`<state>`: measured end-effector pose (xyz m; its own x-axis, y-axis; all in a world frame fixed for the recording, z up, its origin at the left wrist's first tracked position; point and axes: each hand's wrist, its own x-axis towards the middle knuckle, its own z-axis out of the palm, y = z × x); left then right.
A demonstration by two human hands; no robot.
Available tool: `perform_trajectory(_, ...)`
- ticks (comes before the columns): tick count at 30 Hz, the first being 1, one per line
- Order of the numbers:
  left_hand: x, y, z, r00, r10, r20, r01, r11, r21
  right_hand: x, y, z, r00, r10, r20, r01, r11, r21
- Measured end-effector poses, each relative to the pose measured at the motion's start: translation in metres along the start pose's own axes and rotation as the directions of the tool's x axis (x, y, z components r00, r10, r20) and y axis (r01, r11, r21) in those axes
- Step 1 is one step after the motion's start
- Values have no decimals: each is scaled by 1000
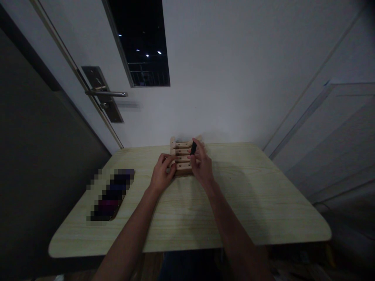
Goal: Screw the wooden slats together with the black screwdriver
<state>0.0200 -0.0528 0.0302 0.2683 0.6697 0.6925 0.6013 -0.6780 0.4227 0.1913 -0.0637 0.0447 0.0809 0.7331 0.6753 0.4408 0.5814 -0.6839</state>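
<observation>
A small slatted wooden frame (pixel 184 166) stands near the back of the table, with dark round holes in its slats. My left hand (pixel 163 171) is closed on its left front side, fingers bent around the edge. In the fingers of my right hand (pixel 202 166) is a screwdriver (pixel 193 148) with a short black handle. It points down at the right part of the front slats. My right fingers hide most of its lower end, so whether the tip sits in a hole I cannot tell.
The light wood-grain table (pixel 263 210) has rounded corners and meets a white door (pixel 219 78) at its back edge. A pixelated dark flat object (pixel 113 195) lies at the left. The door has a metal handle (pixel 107 93) and a dark window (pixel 143 39).
</observation>
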Motion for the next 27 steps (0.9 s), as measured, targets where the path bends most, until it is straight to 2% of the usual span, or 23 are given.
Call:
perform_trajectory(6, 0, -2, 1, 1000, -6, -2, 6, 1000, -4, 1, 1, 0, 1000, 19, 22, -18, 999, -36)
perform_trajectory(18, -1, -4, 2, 1000, -3, -7, 3, 1000, 2, 2, 0, 2, 999, -4, -41, 2, 999, -45)
perform_trajectory(27, 0, -3, 1, 1000, -7, -8, 7, 1000, -2, 0, -3, 1, 1000, -10, 11, 11, 999, -43)
